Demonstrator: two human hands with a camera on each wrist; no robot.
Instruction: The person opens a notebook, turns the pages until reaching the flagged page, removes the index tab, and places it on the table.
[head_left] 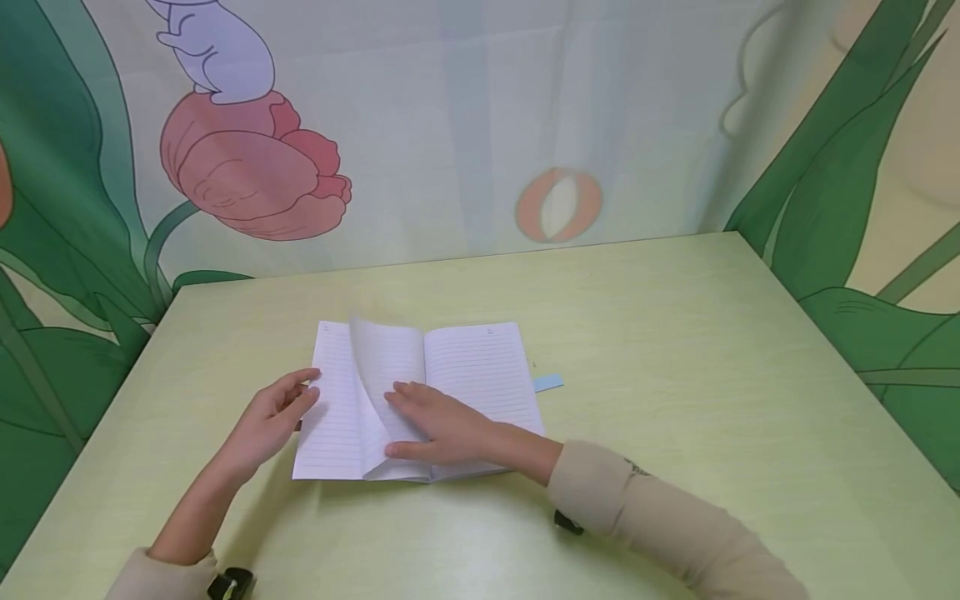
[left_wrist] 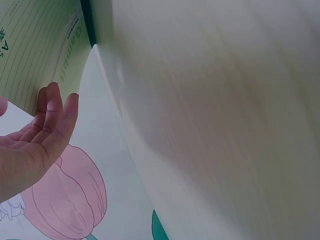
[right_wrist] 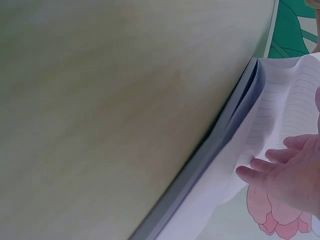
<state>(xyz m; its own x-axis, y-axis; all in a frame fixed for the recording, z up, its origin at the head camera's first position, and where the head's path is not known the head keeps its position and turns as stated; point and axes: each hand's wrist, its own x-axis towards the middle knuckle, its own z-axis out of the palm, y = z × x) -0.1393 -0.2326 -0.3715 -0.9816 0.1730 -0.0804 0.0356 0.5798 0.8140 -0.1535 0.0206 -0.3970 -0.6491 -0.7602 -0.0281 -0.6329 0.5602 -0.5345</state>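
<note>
An open lined notebook (head_left: 480,358) lies on the table, with one page (head_left: 386,350) lifted and curving up near the middle. At the notebook's left edge, my left hand (head_left: 266,421) holds the edge, thumb and index finger over the page. In the left wrist view, other fingers of the left hand (left_wrist: 37,142) reach under the green printed cover (left_wrist: 40,50). My right hand (head_left: 442,425) lies with fingers extended on the curving page, close to the spine. The right wrist view shows the right hand (right_wrist: 295,172) beside the lined pages (right_wrist: 285,100).
A light blue strip (head_left: 548,382) sticks out past the notebook's right edge. The pale table (head_left: 675,350) meets a printed curtain (head_left: 420,150) at the back. Dark wrist-worn devices (head_left: 231,583) show near both sleeves.
</note>
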